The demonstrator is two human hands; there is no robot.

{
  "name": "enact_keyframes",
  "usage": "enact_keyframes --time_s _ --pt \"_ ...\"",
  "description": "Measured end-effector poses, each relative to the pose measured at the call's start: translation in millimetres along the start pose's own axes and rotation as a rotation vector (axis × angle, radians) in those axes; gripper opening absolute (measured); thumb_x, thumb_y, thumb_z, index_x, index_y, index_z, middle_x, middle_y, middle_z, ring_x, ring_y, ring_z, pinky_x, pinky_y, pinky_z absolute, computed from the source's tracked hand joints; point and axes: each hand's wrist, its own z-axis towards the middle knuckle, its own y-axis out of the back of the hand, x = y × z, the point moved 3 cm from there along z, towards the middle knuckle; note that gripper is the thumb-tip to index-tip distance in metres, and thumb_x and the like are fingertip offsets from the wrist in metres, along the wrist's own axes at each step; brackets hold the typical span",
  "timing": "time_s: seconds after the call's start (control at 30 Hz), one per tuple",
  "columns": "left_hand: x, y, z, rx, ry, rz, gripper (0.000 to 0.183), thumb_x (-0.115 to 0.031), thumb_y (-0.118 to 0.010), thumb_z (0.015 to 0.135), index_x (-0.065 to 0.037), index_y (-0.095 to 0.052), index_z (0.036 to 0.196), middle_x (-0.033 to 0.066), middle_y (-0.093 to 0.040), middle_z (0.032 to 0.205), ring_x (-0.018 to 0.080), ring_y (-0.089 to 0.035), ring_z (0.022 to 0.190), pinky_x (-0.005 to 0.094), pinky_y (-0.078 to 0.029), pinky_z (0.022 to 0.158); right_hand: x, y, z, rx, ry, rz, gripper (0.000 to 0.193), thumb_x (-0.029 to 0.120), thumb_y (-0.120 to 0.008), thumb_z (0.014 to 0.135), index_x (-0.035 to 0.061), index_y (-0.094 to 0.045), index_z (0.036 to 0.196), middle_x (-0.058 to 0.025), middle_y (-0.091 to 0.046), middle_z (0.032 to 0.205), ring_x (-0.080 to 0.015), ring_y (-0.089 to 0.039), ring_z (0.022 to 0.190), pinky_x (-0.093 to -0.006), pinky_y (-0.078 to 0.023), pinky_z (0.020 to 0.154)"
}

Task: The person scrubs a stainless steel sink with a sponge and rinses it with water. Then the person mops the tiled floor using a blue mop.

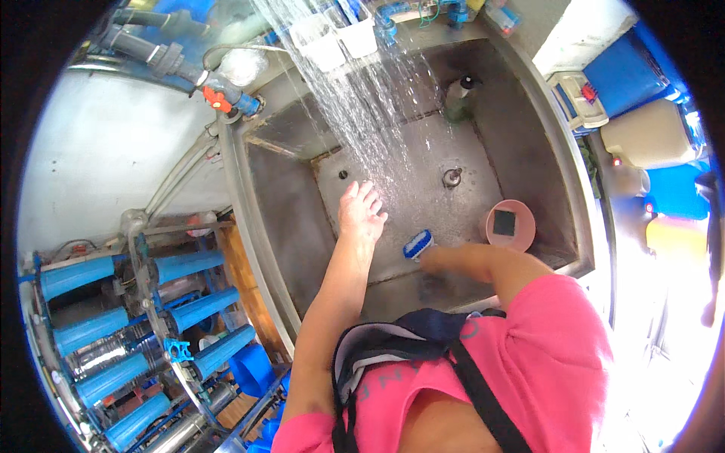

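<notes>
My left hand (361,215) reaches over the steel sink (302,279), its fingers apart and nothing in it, just below a spray of falling water (370,113). Closer to the sink's near side, my right hand (433,261) is closed on a blue-and-white scrubbing brush (418,244); its fingers are mostly hidden and a little blurred. The brush is low over the wet sink floor, and I cannot tell if it touches. A pink tub (525,226) with a dark rectangular pad (504,223) in it stands to the right.
A dark-capped bottle (458,97) stands in the far right corner of the sink, and a small bottle-like object (452,177) nearer. An orange-handled valve (217,98) is at the far left. Blue tubes on a rack (204,309) fill the left; plastic containers (649,132) line the right.
</notes>
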Motion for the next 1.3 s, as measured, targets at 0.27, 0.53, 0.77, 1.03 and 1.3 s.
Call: enact_keyframes --time_s 0.27,0.53,0.77,1.03,1.3 --pt "10.2 6.5 -12.4 0.227 -0.025 -0.101 0.056 -0.032 -0.033 0.097 0.002 -0.025 0.141 0.0204 -0.025 0.147 0.0344 -0.025 0.135 0.0452 -0.016 0.111 -86.9 14.6 26.6 -0.256 -0.304 0.063 0.054 0.027 -0.055 0.083 0.0112 -0.04 0.132 -0.0186 -0.05 0.125 -0.0357 -0.048 0.117 -0.0511 -0.041 0.094" --pt "8.3 19.8 -7.4 0.223 -0.029 -0.145 0.046 -0.026 -0.047 0.093 -0.001 -0.041 0.131 0.0171 -0.038 0.138 0.0325 -0.037 0.126 0.0454 -0.028 0.104 -173.2 -21.6 -8.3 -0.801 -1.184 0.972 0.068 0.03 -0.057 0.082 0.0005 -0.029 0.136 -0.0227 -0.051 0.122 -0.0364 -0.049 0.117 -0.0452 -0.045 0.091" --pt "26.1 15.4 -6.7 0.166 -0.028 -0.072 0.048 -0.028 -0.043 0.094 0.001 -0.04 0.133 0.0177 -0.043 0.136 0.0328 -0.039 0.127 0.0434 -0.027 0.107 -152.5 -46.9 125.9 -0.771 -0.605 0.469 0.05 0.023 -0.051 0.086 0.0032 -0.045 0.131 -0.0213 -0.056 0.119 -0.0384 -0.051 0.112 -0.0413 -0.041 0.096" --pt "-8.7 79.9 -45.5 0.021 -0.327 0.174 0.044 -0.027 -0.062 0.087 -0.001 -0.054 0.121 0.0124 -0.06 0.117 0.0213 -0.056 0.11 0.0331 -0.04 0.094 -149.1 -52.5 -32.4 -0.304 -0.546 0.119 0.032 0.013 -0.039 0.092 0.0068 -0.048 0.122 -0.0215 -0.064 0.089 -0.0381 -0.062 0.086 -0.0493 -0.047 0.081" --pt "-21.0 134.6 -96.5 -0.192 -0.444 0.214 0.036 -0.022 -0.066 0.083 -0.001 -0.061 0.111 0.0086 -0.066 0.104 0.0153 -0.061 0.096 0.0277 -0.043 0.084 33.5 -1.2 92.3 -0.111 0.115 0.037 0.019 0.017 -0.046 0.087 0.0085 -0.057 0.1 -0.0134 -0.064 0.097 -0.0333 -0.062 0.093 -0.0471 -0.049 0.077"
